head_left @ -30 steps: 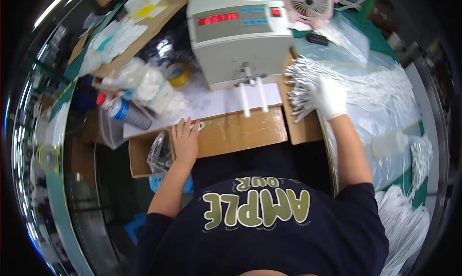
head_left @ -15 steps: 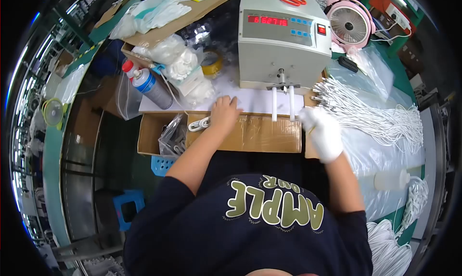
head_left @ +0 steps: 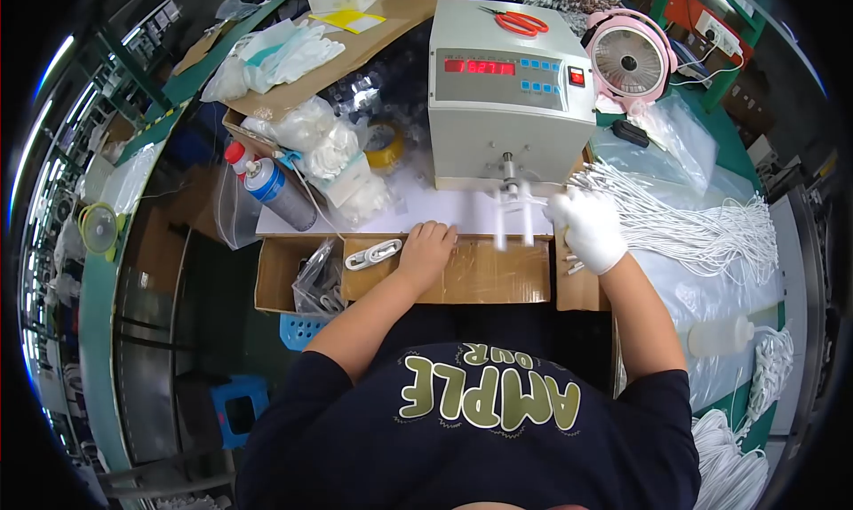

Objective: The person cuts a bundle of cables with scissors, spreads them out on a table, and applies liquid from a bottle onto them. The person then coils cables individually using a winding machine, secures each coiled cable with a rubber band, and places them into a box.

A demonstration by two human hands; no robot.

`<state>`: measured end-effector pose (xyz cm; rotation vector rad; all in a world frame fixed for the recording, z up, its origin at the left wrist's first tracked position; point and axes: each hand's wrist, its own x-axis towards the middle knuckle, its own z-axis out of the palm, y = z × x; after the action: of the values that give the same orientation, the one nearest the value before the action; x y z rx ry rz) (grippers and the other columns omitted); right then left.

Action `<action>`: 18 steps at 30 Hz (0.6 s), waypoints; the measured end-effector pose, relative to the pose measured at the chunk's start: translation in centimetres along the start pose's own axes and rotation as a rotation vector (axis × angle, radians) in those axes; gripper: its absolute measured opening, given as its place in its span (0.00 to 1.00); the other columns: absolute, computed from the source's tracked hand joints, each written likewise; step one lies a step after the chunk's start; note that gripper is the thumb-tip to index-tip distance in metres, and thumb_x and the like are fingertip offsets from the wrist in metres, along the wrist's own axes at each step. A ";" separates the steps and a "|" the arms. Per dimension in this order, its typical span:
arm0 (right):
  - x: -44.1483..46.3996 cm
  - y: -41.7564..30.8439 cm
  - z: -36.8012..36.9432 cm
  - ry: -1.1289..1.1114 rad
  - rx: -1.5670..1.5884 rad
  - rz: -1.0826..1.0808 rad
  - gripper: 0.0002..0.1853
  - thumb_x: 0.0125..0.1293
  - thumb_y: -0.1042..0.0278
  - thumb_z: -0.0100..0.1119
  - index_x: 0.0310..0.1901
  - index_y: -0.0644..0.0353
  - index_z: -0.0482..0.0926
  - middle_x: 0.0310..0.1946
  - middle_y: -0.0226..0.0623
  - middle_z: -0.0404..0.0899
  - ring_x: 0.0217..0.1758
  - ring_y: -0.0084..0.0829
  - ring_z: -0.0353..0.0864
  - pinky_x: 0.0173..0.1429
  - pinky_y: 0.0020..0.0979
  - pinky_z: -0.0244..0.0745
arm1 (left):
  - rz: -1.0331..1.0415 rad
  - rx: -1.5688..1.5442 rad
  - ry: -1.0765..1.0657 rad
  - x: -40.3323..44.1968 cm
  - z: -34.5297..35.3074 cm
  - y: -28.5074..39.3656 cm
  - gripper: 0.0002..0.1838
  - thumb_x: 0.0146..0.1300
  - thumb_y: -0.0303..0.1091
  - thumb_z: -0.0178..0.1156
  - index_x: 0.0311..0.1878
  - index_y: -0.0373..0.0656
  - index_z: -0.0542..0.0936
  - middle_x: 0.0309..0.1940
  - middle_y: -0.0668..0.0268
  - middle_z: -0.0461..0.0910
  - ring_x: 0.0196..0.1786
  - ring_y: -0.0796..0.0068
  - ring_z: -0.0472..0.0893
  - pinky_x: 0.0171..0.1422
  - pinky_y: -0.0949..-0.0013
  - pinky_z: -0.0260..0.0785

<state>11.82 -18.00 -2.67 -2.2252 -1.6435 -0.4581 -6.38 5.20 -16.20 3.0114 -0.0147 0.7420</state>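
Note:
My bare left hand (head_left: 428, 254) lies on the edge of a taped cardboard box (head_left: 498, 274), fingers flat and holding nothing. Beside it on the box rests a coiled white cable (head_left: 373, 255). My right hand (head_left: 590, 229), in a white glove, is closed on a white cable at the right of the winding machine's prongs (head_left: 514, 221). The cable is mostly hidden by the glove and blur. Several cable ends (head_left: 573, 263) show just below the glove. The winding machine (head_left: 511, 92) has a lit red display, and its two white prongs are smeared by motion.
A large bundle of white cables (head_left: 693, 217) lies right of my gloved hand. Red-handled scissors (head_left: 520, 21) sit on the machine, with a pink fan (head_left: 629, 61) beside it. At left stand a spray can (head_left: 280, 195), bagged white items (head_left: 333, 155) and yellow tape (head_left: 385, 146).
The prongs have gone from still and sharp to blurred, and the display digits differ. My left hand has shifted slightly right on the box. The whole view has tilted a little.

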 end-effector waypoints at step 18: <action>-3.1 -5.3 3.4 0.141 0.366 0.276 0.08 0.66 0.62 0.57 0.37 0.57 0.74 0.25 0.39 0.75 0.29 0.43 0.78 0.38 0.39 0.74 | -0.476 -0.707 0.193 3.1 -2.9 -0.2 0.16 0.63 0.32 0.61 0.53 0.38 0.75 0.50 0.52 0.79 0.54 0.52 0.78 0.59 0.59 0.69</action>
<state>6.10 -17.63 -6.71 -2.0480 -1.2114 -0.2142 -5.00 5.49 -12.15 2.1479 0.3521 0.7596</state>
